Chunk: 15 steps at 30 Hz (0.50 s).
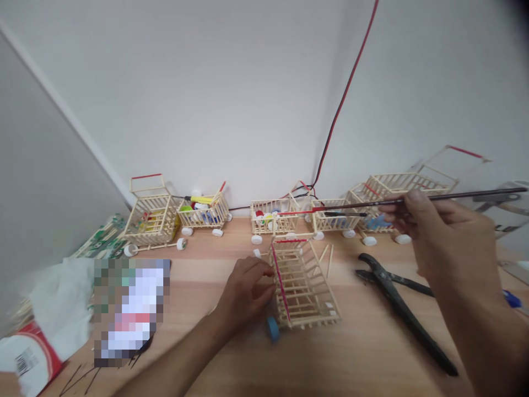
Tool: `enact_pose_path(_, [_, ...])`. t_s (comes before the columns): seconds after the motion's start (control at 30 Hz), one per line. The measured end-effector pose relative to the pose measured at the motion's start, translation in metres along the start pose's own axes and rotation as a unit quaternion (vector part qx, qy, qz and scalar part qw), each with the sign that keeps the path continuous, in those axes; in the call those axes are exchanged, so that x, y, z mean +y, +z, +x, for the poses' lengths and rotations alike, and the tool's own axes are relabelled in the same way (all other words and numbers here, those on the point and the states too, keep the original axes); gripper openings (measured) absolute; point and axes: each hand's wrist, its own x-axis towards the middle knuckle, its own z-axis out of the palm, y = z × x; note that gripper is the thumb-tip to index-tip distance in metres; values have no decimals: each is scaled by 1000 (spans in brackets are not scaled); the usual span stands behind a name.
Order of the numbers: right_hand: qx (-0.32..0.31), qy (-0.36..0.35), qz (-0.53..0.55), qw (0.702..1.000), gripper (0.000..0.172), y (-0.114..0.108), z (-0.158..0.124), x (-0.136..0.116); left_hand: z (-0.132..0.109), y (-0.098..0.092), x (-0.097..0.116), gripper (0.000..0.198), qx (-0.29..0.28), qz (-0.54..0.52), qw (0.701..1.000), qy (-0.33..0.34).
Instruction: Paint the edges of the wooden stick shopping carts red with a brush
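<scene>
A small shopping cart built of thin wooden sticks point(301, 286) lies tipped on the table, with red along its handle bar and one long stick. My left hand point(248, 289) grips its left side between thumb and fingers. A blue wheel point(273, 329) shows below that hand at the cart's lower left. In my right hand point(438, 226) is a slim paintbrush point(363, 205), held nearly level. Its red front end points left, over the upper part of the cart; whether the tip touches it I cannot tell.
Stick carts line the wall, including one at the left point(151, 220) and one with colourful bits point(273, 218). Black pliers point(397, 309) lie right of the worked cart. A white-and-red packet point(35, 353) and a pixelated item point(132, 311) are at the left. A red-black cable point(343, 105) hangs behind.
</scene>
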Motion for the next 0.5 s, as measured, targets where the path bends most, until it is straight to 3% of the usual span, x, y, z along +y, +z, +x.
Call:
enact_pose_path(0.2, [18,40,40,998,37,2,2,-5,-2,0,-3,10,3,19,1000,15])
enact_pose_path(0.33, [-1,66,100,993,35,6,10,0,-2,1,-2,11,5,17,1000,16])
enact_pose_path(0.5, [-55,44,95,993,37,21,18,-4,-2,1,-2,11,1,14,1000,16])
